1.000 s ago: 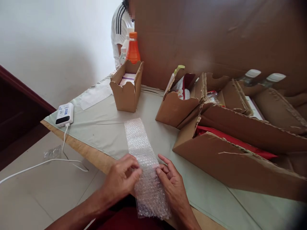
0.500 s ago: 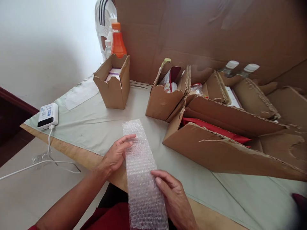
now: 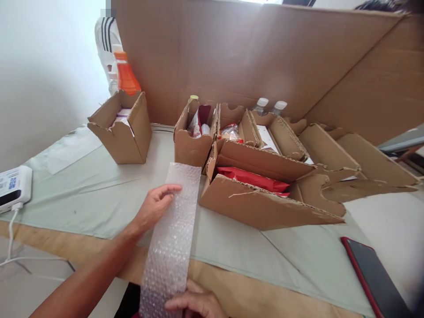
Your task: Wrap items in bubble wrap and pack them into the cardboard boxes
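A long strip of clear bubble wrap point(image 3: 175, 229) runs from the tabletop over the front edge towards me. My left hand point(image 3: 157, 205) rests on its left edge near the far end, index finger stretched over the plastic and thumb beside it; the other fingers are tucked from sight. Down at the near end, my right hand point(image 3: 198, 302) grips the strip's right edge, thumb on top and the other fingers partly hidden beneath. Just beyond the strip's far end stands a narrow cardboard box point(image 3: 194, 150) holding packets.
A long cardboard box point(image 3: 251, 205) with a red packet point(image 3: 253, 179) lies right of the strip. Another box point(image 3: 132, 141) stands left, before an orange bottle point(image 3: 126, 77). A phone point(image 3: 377, 274) lies right, a white device point(image 3: 16, 187) left. A person's striped sleeve point(image 3: 106, 35) shows behind.
The view has swung right and up, bringing the phone into sight. My right hand has slid down the bubble wrap to its near end; my left hand stays near the far end.
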The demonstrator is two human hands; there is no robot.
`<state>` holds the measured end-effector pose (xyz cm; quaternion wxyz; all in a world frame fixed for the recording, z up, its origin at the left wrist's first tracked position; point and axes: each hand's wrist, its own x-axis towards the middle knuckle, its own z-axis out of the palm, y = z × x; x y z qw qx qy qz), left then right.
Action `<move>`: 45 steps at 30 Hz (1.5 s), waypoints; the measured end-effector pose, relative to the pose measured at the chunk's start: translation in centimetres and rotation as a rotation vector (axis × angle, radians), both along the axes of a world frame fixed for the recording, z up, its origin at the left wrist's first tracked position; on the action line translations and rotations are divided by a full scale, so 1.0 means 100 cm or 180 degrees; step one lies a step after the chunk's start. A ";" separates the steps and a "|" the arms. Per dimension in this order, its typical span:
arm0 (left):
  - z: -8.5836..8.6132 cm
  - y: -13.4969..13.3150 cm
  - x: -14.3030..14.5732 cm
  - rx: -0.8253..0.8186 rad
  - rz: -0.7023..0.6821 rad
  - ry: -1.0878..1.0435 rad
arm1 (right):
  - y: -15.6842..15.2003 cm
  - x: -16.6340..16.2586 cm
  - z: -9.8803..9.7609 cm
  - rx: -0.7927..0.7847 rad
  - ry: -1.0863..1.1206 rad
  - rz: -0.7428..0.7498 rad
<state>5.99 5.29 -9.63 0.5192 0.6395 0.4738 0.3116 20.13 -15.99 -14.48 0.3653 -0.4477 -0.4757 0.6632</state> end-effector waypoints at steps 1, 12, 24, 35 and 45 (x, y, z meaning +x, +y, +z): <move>-0.003 0.004 0.000 0.0028 -0.0140 0.0293 | 0.001 -0.002 0.006 0.0053 -0.0082 0.0037; 0.019 -0.047 -0.090 0.0247 -0.1130 -0.0081 | 0.014 -0.016 0.038 -0.1038 0.1258 -0.1491; -0.016 -0.046 -0.056 0.0167 -0.0228 0.0521 | 0.058 -0.018 0.031 -0.1062 0.1790 -0.2086; -0.033 -0.040 -0.051 0.0941 -0.0317 0.1382 | 0.039 -0.005 0.021 0.1889 -0.2271 -0.1593; -0.012 -0.066 -0.076 0.2031 -0.0486 0.1031 | 0.060 -0.013 0.014 0.2760 -0.3276 -0.0940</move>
